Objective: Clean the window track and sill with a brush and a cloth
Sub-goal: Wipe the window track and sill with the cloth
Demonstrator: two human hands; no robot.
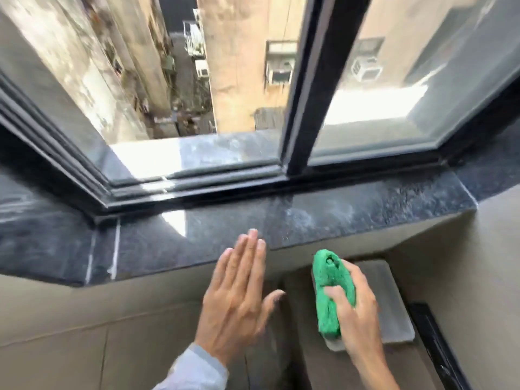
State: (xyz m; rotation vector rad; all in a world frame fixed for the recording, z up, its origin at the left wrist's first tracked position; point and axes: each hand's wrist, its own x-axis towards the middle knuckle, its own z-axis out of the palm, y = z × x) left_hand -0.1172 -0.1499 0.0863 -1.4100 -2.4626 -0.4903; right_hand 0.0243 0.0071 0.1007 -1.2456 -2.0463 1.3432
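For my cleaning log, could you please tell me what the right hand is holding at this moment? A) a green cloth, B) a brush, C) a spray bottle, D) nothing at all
A: the right hand is closed around a bunched green cloth below the sill, while the left hand is open and empty.

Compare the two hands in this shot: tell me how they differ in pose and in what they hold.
The left hand is open and flat, fingers straight and together, holding nothing; the right hand is curled around a bunched green cloth. The left hand's fingertips reach over the dark stone sill; the right hand sits lower, below the sill's edge. Both are bare hands, and neither touches the window track.
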